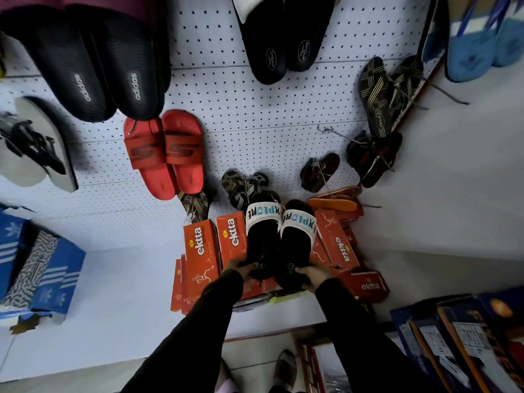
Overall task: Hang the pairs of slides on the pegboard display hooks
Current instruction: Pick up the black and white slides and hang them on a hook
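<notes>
Head view: left hand [241, 269] and right hand [313, 275] each grip the heel end of one black slide; the pair of slides [279, 245], white "EXPLORE" straps, is held side by side over orange ektta boxes [202, 245], below the pegboard [255, 114]. Red slides [164, 154] hang at upper left.

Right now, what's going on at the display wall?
A person holds a black pair of slides with white EXPLORE straps by the heels, left hand on one and right hand on the other, over orange ektta boxes. The pair is not yet on a hook. On the pegboard already hang a red pair, black adidas slides and several others. A bare hook sticks out at the right.
</notes>
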Demonstrator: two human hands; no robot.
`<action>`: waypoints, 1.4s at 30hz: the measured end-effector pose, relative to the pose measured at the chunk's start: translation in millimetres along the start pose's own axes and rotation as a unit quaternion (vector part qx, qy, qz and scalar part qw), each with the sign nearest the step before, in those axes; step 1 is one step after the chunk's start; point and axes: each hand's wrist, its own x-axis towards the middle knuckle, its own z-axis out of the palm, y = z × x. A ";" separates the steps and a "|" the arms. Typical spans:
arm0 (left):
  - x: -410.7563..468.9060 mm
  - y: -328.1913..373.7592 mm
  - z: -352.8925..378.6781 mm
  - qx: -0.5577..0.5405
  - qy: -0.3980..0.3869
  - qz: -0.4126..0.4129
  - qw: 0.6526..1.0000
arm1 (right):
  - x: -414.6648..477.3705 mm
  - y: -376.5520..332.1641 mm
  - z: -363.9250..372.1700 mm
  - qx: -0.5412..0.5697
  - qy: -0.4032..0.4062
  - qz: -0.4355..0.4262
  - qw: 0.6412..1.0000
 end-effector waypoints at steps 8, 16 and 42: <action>-33.2 60.5 -15.5 -0.100 0.000 0.106 0.989 | -49.8 -62.5 10.8 0.116 -0.052 -0.149 0.981; -71.9 133.3 -18.5 -0.185 0.019 0.246 0.951 | -101.8 -130.3 7.4 0.130 -0.084 -0.290 0.944; -124.8 335.0 -19.1 -0.254 0.024 0.429 0.866 | -209.5 -335.7 -12.8 0.126 -0.146 -0.468 0.862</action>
